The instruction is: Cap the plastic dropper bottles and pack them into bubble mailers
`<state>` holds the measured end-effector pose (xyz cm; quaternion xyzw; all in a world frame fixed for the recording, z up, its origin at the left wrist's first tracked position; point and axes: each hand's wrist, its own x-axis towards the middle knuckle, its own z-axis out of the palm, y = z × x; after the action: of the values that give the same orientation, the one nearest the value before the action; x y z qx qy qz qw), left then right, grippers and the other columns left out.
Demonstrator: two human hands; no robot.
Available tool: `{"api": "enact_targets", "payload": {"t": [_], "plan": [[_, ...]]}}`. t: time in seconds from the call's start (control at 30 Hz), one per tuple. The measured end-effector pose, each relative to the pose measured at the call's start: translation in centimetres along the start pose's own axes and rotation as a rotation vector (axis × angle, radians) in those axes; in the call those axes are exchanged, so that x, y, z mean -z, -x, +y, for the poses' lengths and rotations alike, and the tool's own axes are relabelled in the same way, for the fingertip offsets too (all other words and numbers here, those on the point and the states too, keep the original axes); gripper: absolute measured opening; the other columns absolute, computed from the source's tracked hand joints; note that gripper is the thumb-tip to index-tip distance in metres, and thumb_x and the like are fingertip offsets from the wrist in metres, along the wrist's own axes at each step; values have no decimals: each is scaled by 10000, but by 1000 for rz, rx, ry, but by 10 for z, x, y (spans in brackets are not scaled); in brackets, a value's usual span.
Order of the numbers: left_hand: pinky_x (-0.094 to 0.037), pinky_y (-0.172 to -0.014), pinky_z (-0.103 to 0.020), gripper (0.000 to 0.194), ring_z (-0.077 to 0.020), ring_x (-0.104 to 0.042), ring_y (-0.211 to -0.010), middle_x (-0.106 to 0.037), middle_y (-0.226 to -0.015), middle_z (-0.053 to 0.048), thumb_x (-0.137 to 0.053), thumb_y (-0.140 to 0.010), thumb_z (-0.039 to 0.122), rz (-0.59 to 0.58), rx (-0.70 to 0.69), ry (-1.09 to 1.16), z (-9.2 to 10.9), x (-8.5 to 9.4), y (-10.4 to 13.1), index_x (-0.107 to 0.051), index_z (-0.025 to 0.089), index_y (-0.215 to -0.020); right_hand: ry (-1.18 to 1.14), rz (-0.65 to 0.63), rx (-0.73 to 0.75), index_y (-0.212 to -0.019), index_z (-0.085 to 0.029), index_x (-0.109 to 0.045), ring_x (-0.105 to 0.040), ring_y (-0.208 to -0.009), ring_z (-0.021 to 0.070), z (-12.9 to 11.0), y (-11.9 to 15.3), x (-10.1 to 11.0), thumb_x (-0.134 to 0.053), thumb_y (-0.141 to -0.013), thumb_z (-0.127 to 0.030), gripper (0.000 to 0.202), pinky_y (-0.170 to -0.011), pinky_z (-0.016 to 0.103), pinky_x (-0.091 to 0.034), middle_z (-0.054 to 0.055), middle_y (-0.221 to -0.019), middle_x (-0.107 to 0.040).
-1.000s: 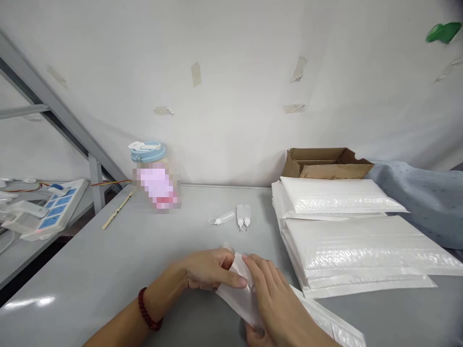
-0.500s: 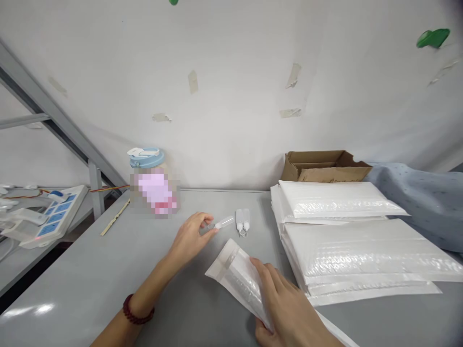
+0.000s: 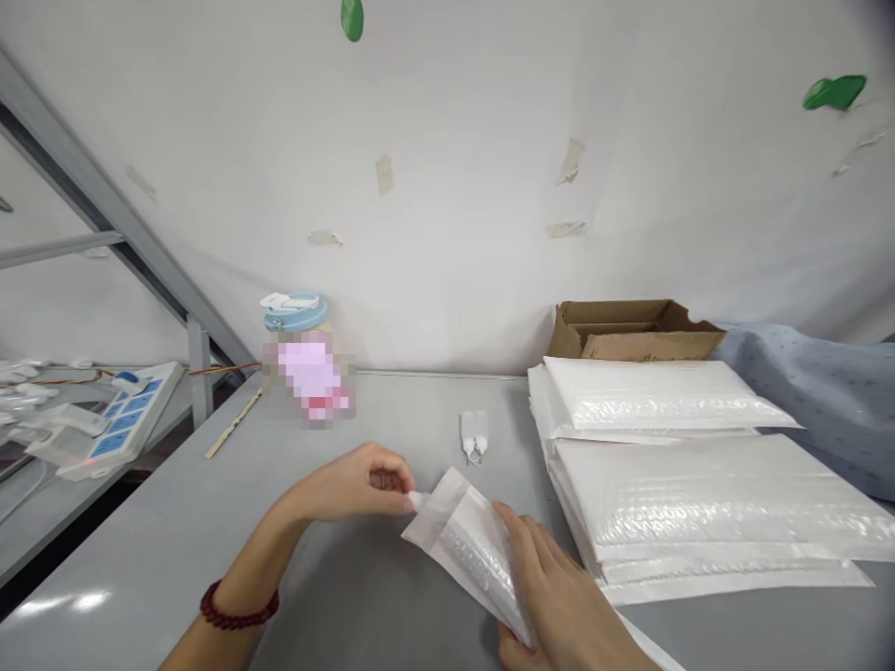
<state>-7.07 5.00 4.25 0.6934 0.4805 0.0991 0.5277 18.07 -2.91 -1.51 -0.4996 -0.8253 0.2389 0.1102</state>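
My left hand [image 3: 374, 485] pinches the white capped end of a small clear bottle [image 3: 419, 500], whose body lies at the mouth of a white bubble mailer [image 3: 475, 550]. My right hand [image 3: 552, 596] grips that mailer from its right side, thumb below and fingers on top, with the mouth pointing up and left. Two more small bottles [image 3: 474, 433] lie side by side on the grey table beyond the mailer, their caps and rings toward me.
Stacked bubble mailers [image 3: 699, 494] cover the right of the table [image 3: 328, 578], with an open cardboard box [image 3: 650, 345] behind. A blue-lidded cup [image 3: 295, 312] stands at the back left, near a thin strip [image 3: 234, 424]. A power strip [image 3: 130, 419] lies far left.
My left hand has drawn its small bottle down from beside the other two to the mailer's open end. The mailer stays in my right hand. The view has shifted slightly.
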Motion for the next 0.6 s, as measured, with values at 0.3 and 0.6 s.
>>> {"api": "enact_targets", "payload": {"t": [0.3,0.6], "plan": [[-398,-539,-206,222,-109,-501,-579,-636,-695,-2,-563,-754,272,-124,-59,139,6,-33,-11,-738,165,-839,36,-63,27,-1405,-84,-272,-507,-1114,322,3,-2,-6,-442,-486,-117,935,-884,412,-463,159,-1210,-539],[-430,-632,-272,329,-175,-563,-683,-606,-659,-23,-579,-799,431,405,50,-96,11,-25,-74,-628,119,-705,98,-34,15,-1391,-88,-312,-521,-1066,332,6,-5,-18,-452,-422,-121,979,-873,423,-467,155,-1184,-556]]}}
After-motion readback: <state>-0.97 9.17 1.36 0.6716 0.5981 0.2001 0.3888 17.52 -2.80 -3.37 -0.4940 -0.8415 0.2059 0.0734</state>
